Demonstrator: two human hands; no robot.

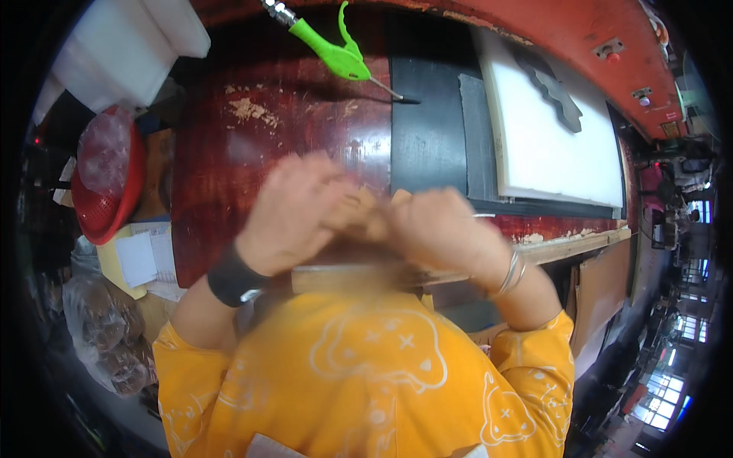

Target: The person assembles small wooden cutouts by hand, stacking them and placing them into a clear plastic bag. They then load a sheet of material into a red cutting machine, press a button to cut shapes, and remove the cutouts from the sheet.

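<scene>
My left hand point(296, 204) and my right hand point(443, 225) meet over the near edge of the dark red worktable point(221, 183), both blurred by motion. Their fingers are curled in toward each other around a small tan-brown piece point(360, 215), too smeared to name. A black band circles my left wrist, and silvery bangles sit on the right one. Beyond the hands lies a bright green air blow gun point(334, 55), its thin nozzle pointing right over a black mat point(427, 145).
At right a white board point(553, 160) carries a dark grey wavy-edged piece point(556, 91). A red plastic basket point(130, 195) with a clear bag stands at left, below a white container point(130, 49). Red machine framing point(565, 30) spans the far side; a wooden strip point(550, 250) edges the table.
</scene>
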